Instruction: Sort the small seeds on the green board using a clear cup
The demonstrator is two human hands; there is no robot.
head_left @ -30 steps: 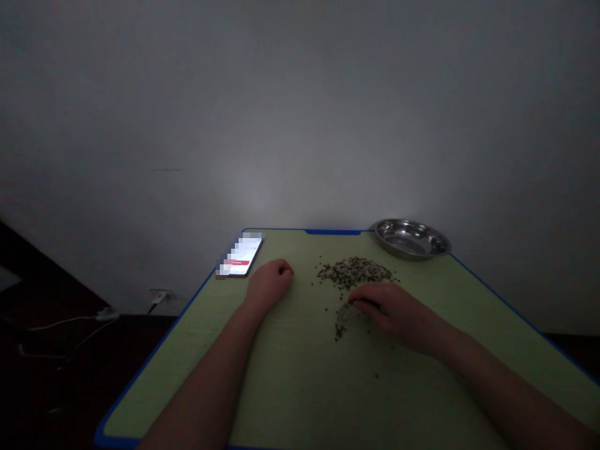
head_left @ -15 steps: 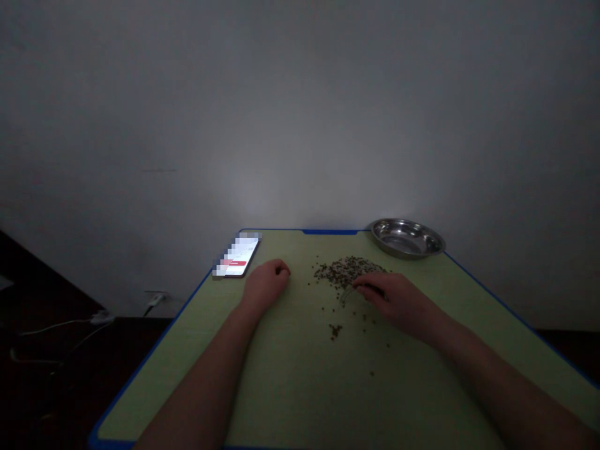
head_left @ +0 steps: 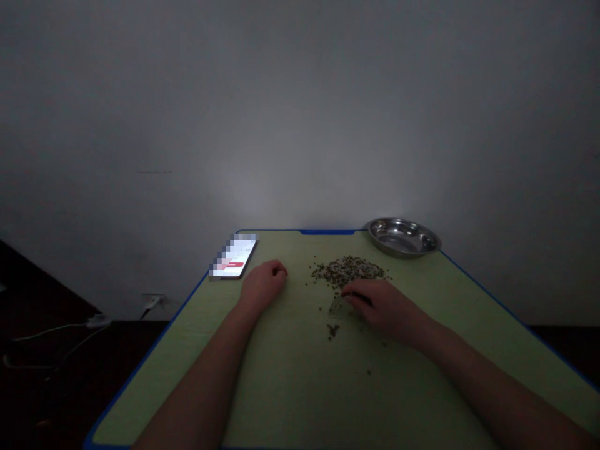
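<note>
My right hand (head_left: 389,307) pinches a thin, pale tool (head_left: 336,304), possibly see-through. Its kind is too dim to make out. The tool's tip is low over the table, just in front of a spread-out pile of small brown and whitish grains (head_left: 349,269). A little cluster of brown grains (head_left: 333,331) lies on the near side of the tool, with single ones scattered about. My left hand (head_left: 263,286) rests on the tabletop left of the pile, its fingers curled into a loose fist with nothing visible in them.
A shallow steel bowl (head_left: 404,239) stands at the table's far right corner. At the far left edge lies a phone (head_left: 237,257) with its screen lit. The green table (head_left: 290,387) has a blue rim and meets a grey wall. Cables (head_left: 96,322) hang at the lower left.
My right hand has moved slightly left and toward me with the tool, away from the pile. My left hand stays in place. The view has shifted a little.
</note>
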